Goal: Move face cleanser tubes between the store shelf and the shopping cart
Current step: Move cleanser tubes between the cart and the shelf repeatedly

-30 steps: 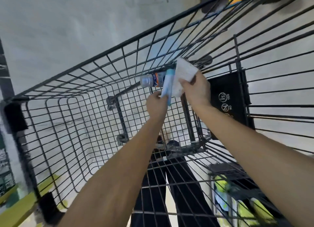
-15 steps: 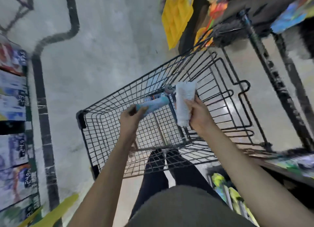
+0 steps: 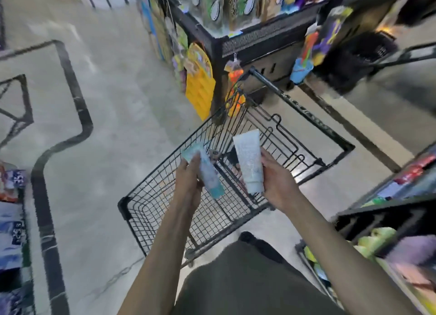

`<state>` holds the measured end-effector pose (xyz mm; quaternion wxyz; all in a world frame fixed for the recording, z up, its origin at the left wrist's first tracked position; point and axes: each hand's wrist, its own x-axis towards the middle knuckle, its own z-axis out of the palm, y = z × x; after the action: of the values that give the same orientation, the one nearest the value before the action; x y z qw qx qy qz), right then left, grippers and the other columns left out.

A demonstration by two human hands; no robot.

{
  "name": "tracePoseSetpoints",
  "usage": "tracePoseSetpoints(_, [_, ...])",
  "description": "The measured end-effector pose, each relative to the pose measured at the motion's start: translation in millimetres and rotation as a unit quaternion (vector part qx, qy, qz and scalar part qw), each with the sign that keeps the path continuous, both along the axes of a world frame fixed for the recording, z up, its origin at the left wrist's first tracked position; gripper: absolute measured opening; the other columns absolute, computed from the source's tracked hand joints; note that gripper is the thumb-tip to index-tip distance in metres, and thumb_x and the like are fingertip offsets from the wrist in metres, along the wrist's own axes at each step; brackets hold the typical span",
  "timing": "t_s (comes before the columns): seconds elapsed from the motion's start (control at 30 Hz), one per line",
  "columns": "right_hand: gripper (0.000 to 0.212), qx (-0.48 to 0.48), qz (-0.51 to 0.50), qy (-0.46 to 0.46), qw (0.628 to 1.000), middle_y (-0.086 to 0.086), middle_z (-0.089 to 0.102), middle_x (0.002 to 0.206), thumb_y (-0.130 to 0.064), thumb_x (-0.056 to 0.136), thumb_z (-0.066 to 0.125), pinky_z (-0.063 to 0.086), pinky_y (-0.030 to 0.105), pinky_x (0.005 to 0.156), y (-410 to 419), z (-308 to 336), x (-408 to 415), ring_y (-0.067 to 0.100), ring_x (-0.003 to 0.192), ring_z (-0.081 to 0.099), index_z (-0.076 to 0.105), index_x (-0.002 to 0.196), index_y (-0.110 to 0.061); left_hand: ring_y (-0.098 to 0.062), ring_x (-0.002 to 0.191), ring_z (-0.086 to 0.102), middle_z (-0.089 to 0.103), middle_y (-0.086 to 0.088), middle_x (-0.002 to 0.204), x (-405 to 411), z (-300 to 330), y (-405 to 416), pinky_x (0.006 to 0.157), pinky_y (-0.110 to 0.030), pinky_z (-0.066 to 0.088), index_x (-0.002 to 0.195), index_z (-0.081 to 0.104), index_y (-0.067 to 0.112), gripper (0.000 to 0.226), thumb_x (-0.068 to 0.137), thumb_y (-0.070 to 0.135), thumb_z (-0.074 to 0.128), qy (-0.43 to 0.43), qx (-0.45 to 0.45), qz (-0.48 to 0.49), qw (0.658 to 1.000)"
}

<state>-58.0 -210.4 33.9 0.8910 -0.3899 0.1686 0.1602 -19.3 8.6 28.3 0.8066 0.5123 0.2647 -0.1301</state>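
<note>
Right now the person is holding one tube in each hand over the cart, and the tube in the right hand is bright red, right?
Not quite. The head view shows the right hand holds a white tube, not red. The left hand holds a tube with a teal cap, both over the cart.

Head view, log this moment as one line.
left hand: holds teal tube | right hand: holds white tube | both above cart

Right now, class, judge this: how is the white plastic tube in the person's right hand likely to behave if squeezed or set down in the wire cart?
The white plastic tube looks soft-walled, so it would probably dent under the right hand. It likely weighs little, since the fingers alone hold it. Laid in the black wire cart, its flat crimped end should limit rolling.
</note>
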Motion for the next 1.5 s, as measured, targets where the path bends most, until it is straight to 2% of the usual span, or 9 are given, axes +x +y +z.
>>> tracePoseSetpoints(0.13, [0.060, 0.013, -0.059, -0.026, 0.998, 0.013, 0.070, 0.119, -0.021, 0.083, 0.079, 0.058, 0.057, 0.085, 2.5, 4.3, -60.4, 0.040, 0.097, 0.068, 0.056, 0.138, -0.018, -0.041, 0.114, 0.067, 0.064, -0.020, 0.128, -28.6, 6.9, -9.0, 0.095, -0.060, 0.055, 0.136, 0.048, 0.018, 0.039, 0.104, 0.039, 0.053, -0.034, 0.029, -0.121, 0.992])
tracePoseSetpoints(0.23, [0.085, -0.050, -0.094, -0.005, 0.994, 0.013, 0.066, 0.101, -0.029, 0.063, 0.098, 0.059, 0.042, 0.068, 2.1, 9.9, -104.1, 0.031, 0.081, 0.067, 0.056, 0.134, -0.006, -0.039, 0.108, 0.068, 0.063, -0.021, 0.127, -54.8, 15.0, -20.7, 0.094, -0.058, 0.057, 0.142, 0.044, 0.022, 0.043, 0.105, 0.043, 0.050, -0.039, 0.050, -0.195, 0.979])
tracePoseSetpoints(0.33, [0.087, -0.098, -0.156, 0.010, 0.983, 0.010, 0.062, 0.088, -0.035, 0.052, 0.102, 0.055, 0.035, 0.059, -3.9, 12.6, -144.7, 0.023, 0.070, 0.063, 0.062, 0.122, -0.004, -0.025, 0.082, 0.071, 0.069, -0.017, 0.102, -80.4, 27.9, -36.5, 0.079, -0.042, 0.063, 0.128, 0.054, 0.013, 0.032, 0.106, 0.037, 0.050, -0.006, 0.046, -0.247, 0.968])
tracePoseSetpoints(0.43, [0.066, -0.081, -0.226, 0.013, 0.971, 0.014, 0.061, 0.098, -0.027, 0.069, 0.094, 0.056, 0.039, 0.068, -16.2, 16.1, -182.1, 0.028, 0.081, 0.061, 0.064, 0.125, -0.009, -0.017, 0.052, 0.063, 0.063, -0.009, 0.064, -102.8, 36.6, -60.2, 0.051, -0.024, 0.056, 0.090, 0.053, 0.005, 0.011, 0.100, 0.007, 0.048, 0.015, 0.009, -0.331, 0.944])
tracePoseSetpoints(0.53, [0.035, -0.061, -0.268, -0.011, 0.961, 0.020, 0.065, 0.107, -0.009, 0.088, 0.070, 0.058, 0.042, 0.075, -31.2, 23.7, -224.6, 0.030, 0.084, 0.065, 0.064, 0.123, -0.011, -0.025, 0.067, 0.065, 0.064, -0.012, 0.079, -125.0, 45.3, -87.2, 0.060, -0.033, 0.058, 0.107, 0.055, 0.000, 0.033, 0.075, -0.008, 0.058, -0.021, 0.000, -0.406, 0.914])
tracePoseSetpoints(0.77, [0.052, -0.140, -0.392, 0.000, 0.909, 0.016, 0.073, 0.111, -0.007, 0.081, 0.078, 0.057, 0.045, 0.082, -63.7, 42.9, -334.2, 0.029, 0.089, 0.072, 0.061, 0.130, -0.012, -0.044, 0.110, 0.067, 0.067, -0.027, 0.126, -204.4, 58.6, -155.2, 0.098, -0.057, 0.051, 0.132, 0.058, 0.011, 0.044, 0.090, -0.002, 0.065, -0.069, -0.058, -0.498, 0.863])
tracePoseSetpoints(1.0, [0.049, -0.159, -0.498, 0.007, 0.852, 0.007, 0.076, 0.118, -0.009, 0.081, 0.080, 0.058, 0.037, 0.074, -91.1, 59.4, -475.8, 0.021, 0.097, 0.074, 0.064, 0.126, -0.020, -0.046, 0.112, 0.064, 0.069, -0.019, 0.127, -332.8, 64.5, -222.2, 0.093, -0.057, 0.053, 0.130, 0.059, 0.025, 0.035, 0.098, 0.010, 0.062, -0.079, -0.074, -0.582, 0.806])
tracePoseSetpoints(1.13, [0.047, -0.179, -0.537, 0.026, 0.824, 0.009, 0.075, 0.121, -0.003, 0.089, 0.074, 0.059, 0.046, 0.087, -108.7, 57.3, -566.7, 0.027, 0.106, 0.072, 0.061, 0.131, -0.019, -0.035, 0.107, 0.064, 0.069, -0.016, 0.126, -421.6, 67.8, -252.9, 0.088, -0.050, 0.054, 0.135, 0.059, 0.023, 0.039, 0.097, 0.013, 0.064, -0.077, -0.062, -0.615, 0.782])
tracePoseSetpoints(1.5, [0.065, -0.202, -0.615, 0.075, 0.758, 0.009, 0.075, 0.118, -0.001, 0.080, 0.083, 0.060, 0.052, 0.087, -154.9, 42.5, -745.7, 0.031, 0.109, 0.072, 0.057, 0.136, -0.023, -0.027, 0.090, 0.073, 0.077, -0.009, 0.112, -596.8, 72.8, -324.9, 0.065, -0.035, 0.060, 0.129, 0.059, 0.020, 0.061, 0.081, -0.016, 0.070, -0.118, -0.041, -0.689, 0.714])
